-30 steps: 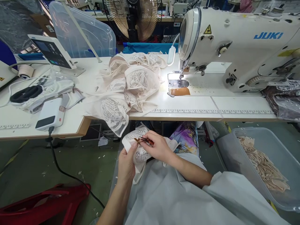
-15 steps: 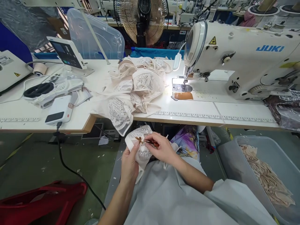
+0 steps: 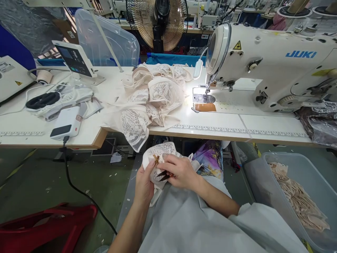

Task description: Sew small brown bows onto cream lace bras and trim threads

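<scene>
A cream lace bra rests over my lap below the table edge, with a small golden-brown bow on it. My left hand is closed on the bra, thumb and finger pinching the fabric by the bow. Thread snips sit in my right hand, their dark blades pointing left across the lace. The fingertips of that hand also touch the fabric beside the bow. Up on the table lies a heap of similar lace bras, one hanging over the front edge.
A sewing machine stands on the white table, right of the heap. A control screen and white power bank are at left. Fabric pieces fill part of a plastic bin at right. A red stool is lower left.
The snips' blades have swung down from the bow and show more fully below my right fingers. My right fingers have come nearer the bow, and the bra has shifted slightly.
</scene>
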`<move>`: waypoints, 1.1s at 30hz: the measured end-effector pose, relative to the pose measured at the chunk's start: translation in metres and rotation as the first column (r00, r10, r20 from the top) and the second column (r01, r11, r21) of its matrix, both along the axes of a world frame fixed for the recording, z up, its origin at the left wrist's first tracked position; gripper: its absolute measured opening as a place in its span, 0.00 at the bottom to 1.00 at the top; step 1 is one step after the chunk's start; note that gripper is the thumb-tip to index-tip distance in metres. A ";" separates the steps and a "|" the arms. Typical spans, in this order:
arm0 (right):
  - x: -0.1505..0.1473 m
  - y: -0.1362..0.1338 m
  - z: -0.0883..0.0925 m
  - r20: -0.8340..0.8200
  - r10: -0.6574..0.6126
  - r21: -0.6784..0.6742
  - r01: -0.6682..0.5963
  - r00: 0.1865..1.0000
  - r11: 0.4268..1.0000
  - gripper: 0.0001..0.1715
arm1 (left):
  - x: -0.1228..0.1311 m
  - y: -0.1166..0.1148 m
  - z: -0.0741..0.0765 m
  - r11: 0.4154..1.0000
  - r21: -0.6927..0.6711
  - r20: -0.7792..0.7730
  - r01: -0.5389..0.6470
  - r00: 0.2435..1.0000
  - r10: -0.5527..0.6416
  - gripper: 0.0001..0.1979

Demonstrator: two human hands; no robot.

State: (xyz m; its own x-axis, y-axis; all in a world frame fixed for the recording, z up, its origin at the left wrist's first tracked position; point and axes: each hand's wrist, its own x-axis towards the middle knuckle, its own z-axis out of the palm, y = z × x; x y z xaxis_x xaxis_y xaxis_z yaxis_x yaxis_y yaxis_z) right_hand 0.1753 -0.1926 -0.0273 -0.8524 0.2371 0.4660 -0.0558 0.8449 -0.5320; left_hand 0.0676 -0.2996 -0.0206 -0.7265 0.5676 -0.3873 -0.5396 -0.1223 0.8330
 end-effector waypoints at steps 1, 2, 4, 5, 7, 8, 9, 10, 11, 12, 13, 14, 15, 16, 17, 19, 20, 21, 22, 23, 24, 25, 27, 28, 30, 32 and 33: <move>0.002 0.002 0.003 -0.016 0.030 -0.008 -0.030 0.999 1.000 0.23 | -0.003 -0.002 0.001 1.000 -0.017 -0.008 0.021 1.000 -0.021 0.27; 0.003 0.005 0.006 -0.041 0.053 -0.031 -0.054 0.998 0.998 0.23 | -0.006 -0.005 0.003 0.999 -0.034 -0.006 0.041 0.999 -0.041 0.27; 0.004 0.014 0.017 -0.098 0.072 -0.098 -0.082 0.993 0.992 0.25 | -0.015 -0.013 0.010 0.984 -0.090 -0.045 0.153 0.987 -0.157 0.25; 0.002 0.019 0.023 -0.111 0.081 -0.124 -0.094 0.991 0.988 0.26 | -0.019 -0.017 0.015 0.956 -0.139 -0.112 0.258 0.955 -0.274 0.23; -0.005 0.029 0.037 -0.087 0.159 -0.118 -0.169 0.983 0.978 0.28 | -0.027 -0.026 0.028 0.818 -0.303 -0.331 0.488 0.751 -0.571 0.18; -0.010 0.034 0.045 -0.053 0.227 -0.084 -0.231 0.972 0.969 0.28 | -0.031 -0.030 0.035 0.723 -0.412 -0.450 0.555 0.566 -0.691 0.16; -0.015 0.039 0.053 0.002 0.300 -0.034 -0.299 0.954 0.954 0.27 | -0.034 -0.034 0.041 0.645 -0.517 -0.551 0.563 0.359 -0.754 0.16; -0.019 0.042 0.061 0.078 0.352 0.025 -0.355 0.933 0.934 0.24 | -0.037 -0.037 0.046 0.611 -0.597 -0.629 0.519 0.168 -0.759 0.16; -0.021 0.045 0.069 0.170 0.370 0.085 -0.388 0.913 0.918 0.20 | -0.040 -0.039 0.050 0.615 -0.656 -0.685 0.437 -0.002 -0.729 0.16; -0.021 0.046 0.077 0.270 0.344 0.139 -0.389 0.900 0.911 0.16 | -0.042 -0.042 0.052 0.649 -0.687 -0.716 0.326 -0.150 -0.682 0.15; -0.019 0.046 0.084 0.364 0.286 0.182 -0.369 0.886 0.912 0.13 | -0.045 -0.044 0.052 0.702 -0.683 -0.728 0.203 -0.271 -0.630 0.15; -0.014 0.045 0.090 0.441 0.229 0.203 -0.345 0.868 0.916 0.11 | -0.047 -0.046 0.051 0.759 -0.645 -0.730 0.085 -0.363 -0.579 0.14; -0.008 0.042 0.095 0.494 0.199 0.193 -0.330 0.847 0.924 0.10 | -0.049 -0.047 0.049 0.813 -0.582 -0.732 -0.015 -0.424 -0.532 0.13; -0.001 0.038 0.097 0.524 0.215 0.148 -0.336 0.824 0.930 0.10 | -0.051 -0.049 0.046 0.859 -0.505 -0.746 -0.086 -0.457 -0.484 0.11; 0.007 0.034 0.097 0.528 0.276 0.072 -0.366 0.803 0.928 0.09 | -0.052 -0.050 0.042 0.897 -0.426 -0.772 -0.123 -0.468 -0.431 0.09; 0.020 0.024 0.091 0.468 0.422 -0.111 -0.422 0.776 0.900 0.10 | -0.052 -0.051 0.034 0.948 -0.290 -0.837 -0.130 -0.446 -0.318 0.09; 0.025 0.019 0.086 0.421 0.452 -0.186 -0.413 0.786 0.891 0.13 | -0.051 -0.050 0.030 0.963 -0.242 -0.864 -0.120 -0.425 -0.270 0.09; 0.028 0.014 0.081 0.378 0.439 -0.239 -0.373 0.815 0.897 0.17 | -0.050 -0.050 0.026 0.974 -0.200 -0.885 -0.108 -0.407 -0.226 0.10; 0.030 0.011 0.075 0.340 0.389 -0.270 -0.307 0.856 0.913 0.21 | -0.049 -0.049 0.022 0.982 -0.160 -0.897 -0.095 -0.402 -0.186 0.09; 0.030 0.008 0.070 0.309 0.311 -0.282 -0.225 0.899 0.933 0.24 | -0.048 -0.047 0.018 0.988 -0.123 -0.901 -0.088 -0.406 -0.149 0.09; 0.029 0.005 0.065 0.279 0.224 -0.277 -0.145 0.934 0.950 0.25 | -0.046 -0.046 0.014 0.993 -0.087 -0.901 -0.082 -0.418 -0.113 0.08; 0.028 0.003 0.061 0.246 0.139 -0.259 -0.073 0.959 0.963 0.25 | -0.046 -0.045 0.011 0.996 -0.053 -0.897 -0.074 -0.434 -0.080 0.07; 0.024 0.001 0.053 0.184 0.010 -0.210 0.030 0.983 0.977 0.21 | -0.045 -0.043 0.005 0.998 -0.012 -0.886 -0.062 -0.463 -0.039 0.06; 0.021 0.000 0.049 0.155 -0.030 -0.183 0.058 0.987 0.981 0.20 | -0.045 -0.042 0.003 0.998 -0.005 -0.883 -0.058 -0.468 -0.031 0.05; 0.017 -0.002 0.044 0.096 -0.068 -0.125 0.080 0.993 0.989 0.18 | -0.045 -0.042 -0.001 0.999 0.002 -0.887 -0.054 -0.460 -0.023 0.04; 0.014 -0.004 0.039 0.046 -0.084 -0.070 0.087 0.995 0.994 0.17 | -0.044 -0.042 -0.004 0.998 0.004 -0.894 -0.057 -0.447 -0.022 0.03; 0.012 -0.005 0.037 0.027 -0.090 -0.047 0.092 0.996 0.995 0.16 | -0.044 -0.042 -0.005 0.998 0.005 -0.897 -0.060 -0.441 -0.022 0.03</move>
